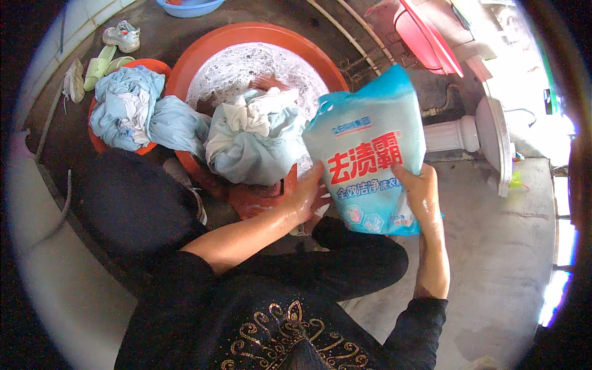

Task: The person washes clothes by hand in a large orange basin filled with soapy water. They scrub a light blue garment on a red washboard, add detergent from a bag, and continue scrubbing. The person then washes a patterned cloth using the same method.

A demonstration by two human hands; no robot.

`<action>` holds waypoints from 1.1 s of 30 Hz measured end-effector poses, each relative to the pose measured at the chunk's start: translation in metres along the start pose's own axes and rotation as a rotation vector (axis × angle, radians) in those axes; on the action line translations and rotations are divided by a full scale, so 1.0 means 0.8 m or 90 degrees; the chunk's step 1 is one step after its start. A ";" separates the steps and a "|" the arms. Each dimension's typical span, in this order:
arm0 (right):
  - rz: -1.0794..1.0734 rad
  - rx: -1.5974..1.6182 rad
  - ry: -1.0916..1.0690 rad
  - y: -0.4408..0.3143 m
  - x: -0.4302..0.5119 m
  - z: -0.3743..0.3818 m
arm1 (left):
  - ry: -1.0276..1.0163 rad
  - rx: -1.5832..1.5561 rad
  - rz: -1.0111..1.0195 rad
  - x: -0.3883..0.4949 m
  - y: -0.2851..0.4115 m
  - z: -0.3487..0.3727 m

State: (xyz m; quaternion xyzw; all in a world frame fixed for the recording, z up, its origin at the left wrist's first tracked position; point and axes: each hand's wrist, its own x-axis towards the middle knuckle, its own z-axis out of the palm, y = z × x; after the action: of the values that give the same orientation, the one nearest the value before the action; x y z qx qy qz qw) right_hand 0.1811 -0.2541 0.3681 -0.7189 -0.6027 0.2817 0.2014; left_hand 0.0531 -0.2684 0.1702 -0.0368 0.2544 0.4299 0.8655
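Observation:
My right hand [418,189] grips the lower right side of a blue-and-white bag of laundry powder [365,157], its thumb on the front. My left hand [310,194] is at the bag's lower left edge, fingers spread and partly hidden; whether it grips the bag cannot be told. Left of the bag, a bundle of wet light-blue and white cloth [254,143] lies at the near side of a large red-orange plastic basin [180,83] of foamy water [231,62]. The pale cloth stretches left to a heap [127,108] on a smaller red basin [162,67].
Green slippers [98,69] and white shoes [122,37] lie on the floor at the upper left. A blue basin [194,8] stands beyond. Pipes [351,39], a pink basin [428,39] and a white pedestal sink [492,134] are on the right.

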 end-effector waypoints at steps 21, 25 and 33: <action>0.047 0.071 0.048 0.037 0.034 0.021 | 0.029 0.128 -0.138 0.033 0.035 -0.021; 0.097 0.163 0.073 0.036 0.026 0.021 | -0.001 0.139 -0.084 0.029 0.041 -0.015; -0.014 0.406 0.202 0.099 -0.013 0.038 | -0.042 0.323 0.164 0.026 0.063 0.010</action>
State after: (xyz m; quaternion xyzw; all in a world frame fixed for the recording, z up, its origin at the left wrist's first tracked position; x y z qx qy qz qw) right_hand 0.2198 -0.2811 0.2966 -0.6483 -0.4535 0.3382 0.5096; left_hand 0.0287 -0.2196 0.1754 0.2277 0.3286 0.4597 0.7930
